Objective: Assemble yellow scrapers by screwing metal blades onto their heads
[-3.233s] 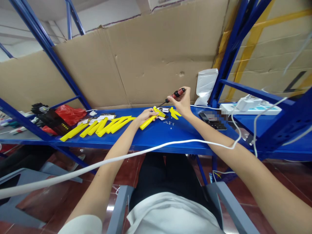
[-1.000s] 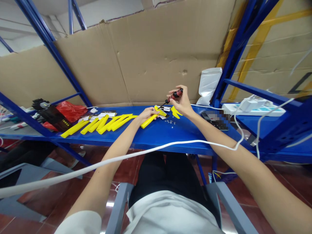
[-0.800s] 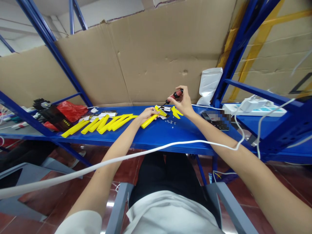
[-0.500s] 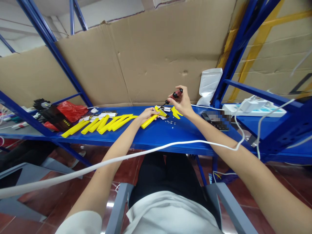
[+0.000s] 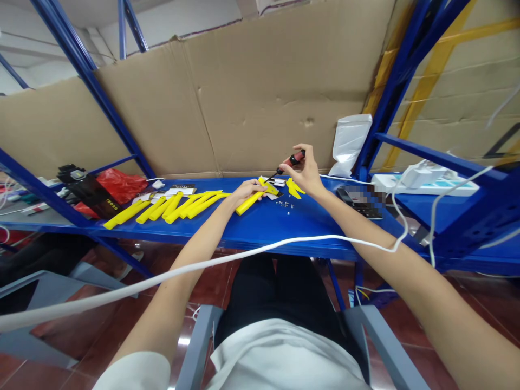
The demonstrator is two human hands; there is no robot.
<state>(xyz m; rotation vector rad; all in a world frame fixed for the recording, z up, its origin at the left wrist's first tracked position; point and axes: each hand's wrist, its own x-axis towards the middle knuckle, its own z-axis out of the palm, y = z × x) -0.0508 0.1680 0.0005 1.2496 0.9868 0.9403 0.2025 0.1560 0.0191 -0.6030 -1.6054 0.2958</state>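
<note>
My left hand (image 5: 248,192) is closed on a yellow plastic handle-shaped piece (image 5: 247,205) that lies slanted on the blue bench. A screwdriver (image 5: 293,159) with a red and black handle is in my right hand (image 5: 309,174), its shaft slanting down left to the far end of the yellow piece. Whether the tip sits on a screw is too small to tell. Just right of the piece lie several small screws (image 5: 286,205) and a few loose yellow parts (image 5: 294,188). Left of my left hand rests a row of similar yellow pieces (image 5: 173,207).
A white cable (image 5: 252,252) crosses in front of both forearms. On the right are a dark device (image 5: 359,202), a white plastic bag (image 5: 351,142) and a power strip (image 5: 430,184). A black bottle-like object (image 5: 91,193) and red bag (image 5: 121,186) stand left. Cardboard (image 5: 260,97) walls the back.
The screwdriver's handle appears slightly turned in my right hand. Both hands and the yellow piece stay in nearly the same place.
</note>
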